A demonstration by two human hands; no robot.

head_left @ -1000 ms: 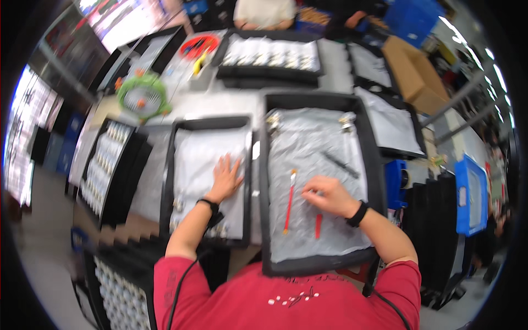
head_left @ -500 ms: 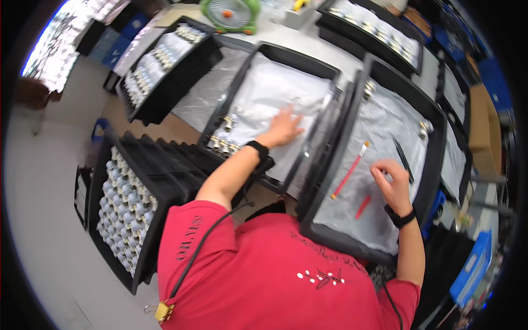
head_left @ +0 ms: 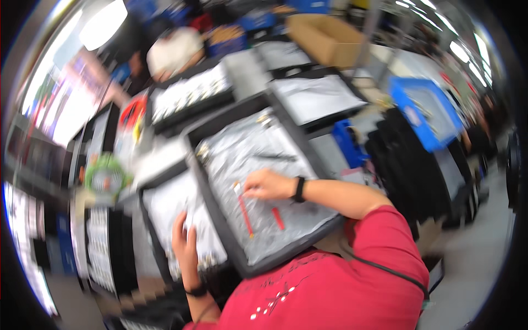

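My right hand (head_left: 268,185) is over a black tray with a crumpled grey plastic lining (head_left: 236,151). Its fingers are curled together, and whatever they hold, if anything, is hidden. Beside the fingertips lies a slim red-handled brush (head_left: 245,215); whether they touch it is unclear. A short red strip (head_left: 278,219) and a dark pen-like tool (head_left: 276,157) rest on the lining, with small metallic parts (head_left: 203,152) at its far corners. Fingers apart, my left hand (head_left: 186,242) is raised over the left tray's white sheet (head_left: 170,201), where small metallic parts (head_left: 206,259) sit at the near end.
A tray of pale parts (head_left: 192,94) and a white-lined tray (head_left: 316,98) stand beyond. A green fan (head_left: 104,176) is at left, a cardboard box (head_left: 324,41) behind. Blue bin (head_left: 426,113) and stacked black trays (head_left: 393,157) are right. Another person (head_left: 173,52) sits across the bench.
The view has swung to the right. My right hand has moved from near the dark tool to the red brush's end. My left hand has lifted and drawn back from the white sheet.
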